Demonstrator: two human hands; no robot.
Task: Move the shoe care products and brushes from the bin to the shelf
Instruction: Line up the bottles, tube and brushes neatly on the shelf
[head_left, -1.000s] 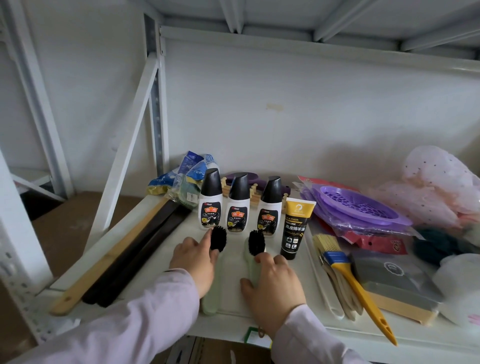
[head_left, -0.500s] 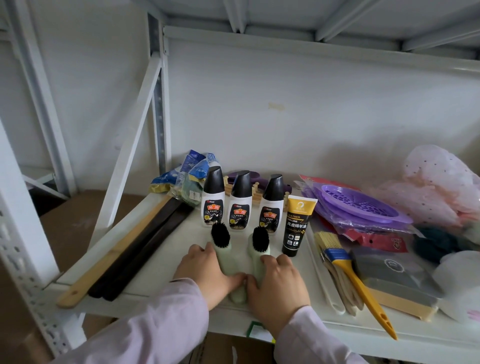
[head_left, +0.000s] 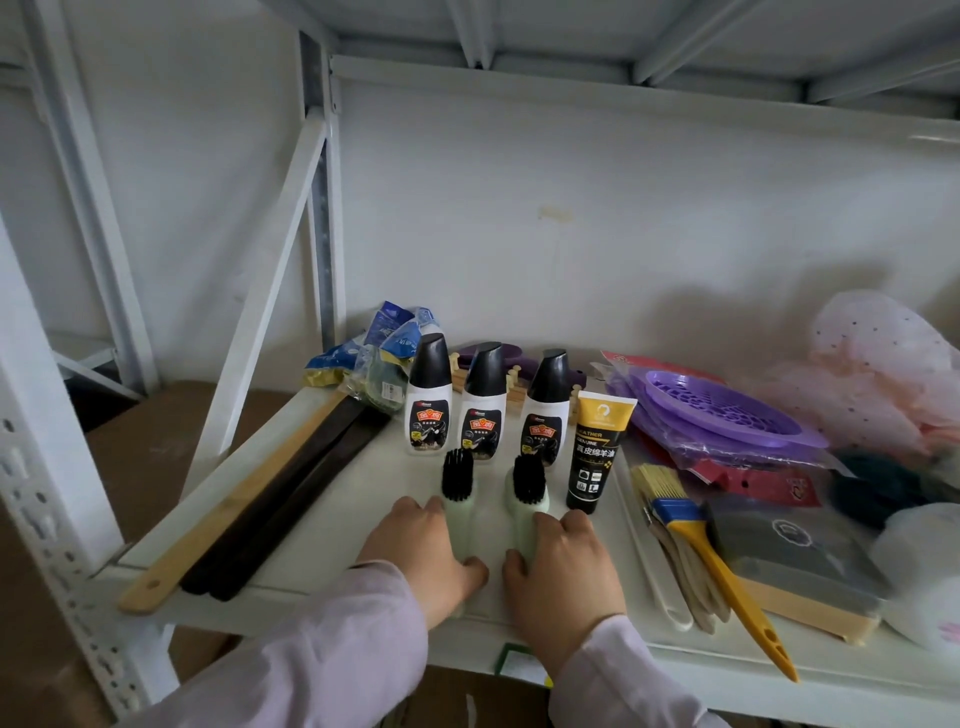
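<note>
A: Holding 2 brushes down, that is what the hands do. The left hand (head_left: 423, 556) lies curled over the handle of the left shoe brush (head_left: 459, 499), and the right hand (head_left: 563, 566) lies curled over the right shoe brush (head_left: 527, 506).

B: Which way do the brushes point?

A: Straight away from the person. The black bristles sit at the far end, just past the fingertips, near the 3 shoe polish bottles (head_left: 485, 402) and the black and yellow leather cream tube (head_left: 592, 452). Each hand is right on its own brush, so neither must reach.

B: Where are they?

A: Flat on the white shelf (head_left: 322, 519), side by side.

B: What changed?

A: A second ago the brushes lay a bit apart and crooked. Now they look lined up.
</note>
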